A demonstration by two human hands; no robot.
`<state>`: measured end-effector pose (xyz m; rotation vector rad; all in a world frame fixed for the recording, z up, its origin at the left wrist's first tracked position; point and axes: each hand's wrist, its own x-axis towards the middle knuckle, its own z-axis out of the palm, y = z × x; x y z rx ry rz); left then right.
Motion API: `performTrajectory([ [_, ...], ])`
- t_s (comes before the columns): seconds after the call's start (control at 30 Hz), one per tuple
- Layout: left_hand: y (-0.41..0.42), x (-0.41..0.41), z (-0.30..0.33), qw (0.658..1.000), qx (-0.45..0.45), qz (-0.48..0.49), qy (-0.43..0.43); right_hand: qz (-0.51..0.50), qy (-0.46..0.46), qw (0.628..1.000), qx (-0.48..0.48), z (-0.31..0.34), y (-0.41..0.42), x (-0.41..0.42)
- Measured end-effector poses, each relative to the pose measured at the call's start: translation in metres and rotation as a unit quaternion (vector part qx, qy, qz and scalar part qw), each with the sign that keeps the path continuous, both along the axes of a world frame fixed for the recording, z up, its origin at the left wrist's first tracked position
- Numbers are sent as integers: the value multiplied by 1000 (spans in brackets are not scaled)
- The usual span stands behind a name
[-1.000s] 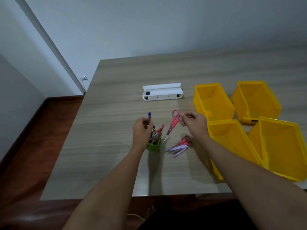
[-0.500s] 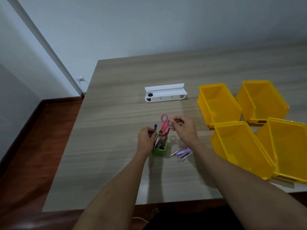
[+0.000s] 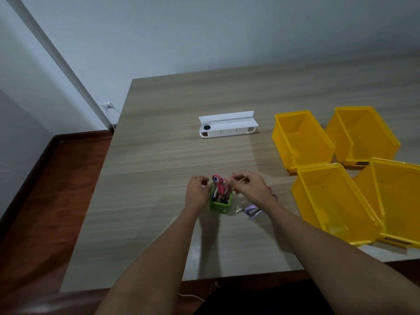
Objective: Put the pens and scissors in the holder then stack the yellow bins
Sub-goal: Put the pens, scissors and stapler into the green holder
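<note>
Tabletop (image 3: 159,155): four yellow bins (image 3: 302,139), one green holder (image 3: 220,206)

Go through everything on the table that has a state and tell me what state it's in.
Pink scissors: upright in holder, handles up.
Green holder: upright, holding pens.
Purple scissors: lying on table, outside holder.
Four yellow bins: empty, unstacked.
White power strip: lid open.
Left hand: beside holder.
Right hand: at scissors' handles.

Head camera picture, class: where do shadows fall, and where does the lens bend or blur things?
Head view: the green holder and both forearms cast soft shadows toward the near edge of the table; the wide lens splays the four yellow bins outward and tilts the wall corner; the purple item beside the holder is too blurred to identify.
</note>
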<state>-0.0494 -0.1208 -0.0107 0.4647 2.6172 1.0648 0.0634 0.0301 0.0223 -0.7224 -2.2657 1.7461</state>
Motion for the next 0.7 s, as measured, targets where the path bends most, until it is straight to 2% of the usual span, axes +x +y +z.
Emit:
performTrajectory([
  [0.33, 13, -35, 40, 997, 36, -22, 64, -135, -23, 990, -31, 13, 35, -2],
  [0.4, 26, -39, 52, 995, 45, -35, 87, -167, -39, 985, -12, 14, 42, 1],
  [0.6, 83, -25, 73, 981, 63, -128, 134, -221, -176, 959, -1, -19, 65, 21],
  [0.7, 108, -8, 63, 975, 47, -178, 126, -197, -234, 952, 27, -26, 66, 38],
])
